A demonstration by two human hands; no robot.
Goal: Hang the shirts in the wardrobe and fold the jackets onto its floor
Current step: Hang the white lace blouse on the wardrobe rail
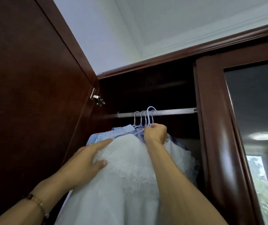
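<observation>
While the right hand (pixel 156 133) is raised to the rail (pixel 170 111), its fingers are curled round the neck of a pale blue hanger (pixel 151 116), whose hook sits at the rail, slightly higher than the neighbouring hooks; whether it rests fully on the rail cannot be told. The white shirt (pixel 123 176) hangs from this hanger, nearest the camera, and drapes down to the bottom edge of the view. The left hand (pixel 91 157) lies on the left shoulder of the white shirt with fingers extended and the thumb pressed against the cloth; it does not clamp the fabric.

Three further hangers (pixel 140 118) hang on the rail just left of the held one, closely packed. A light blue shirt (pixel 107 133) hangs behind and left of the white shirt, touching it. A striped garment (pixel 175 141) shows just right of the right hand, behind the white shirt.

Free rail remains on both sides of the group: a short run to the left and a longer run to the right, ending at the frame of the closed glass-panelled door (pixel 251 127). The open wooden door (pixel 32 95) bounds the left side, with its hinge (pixel 96 97) at the wardrobe's (pixel 146 65) upper left corner. The cavity above the rail is dark.
</observation>
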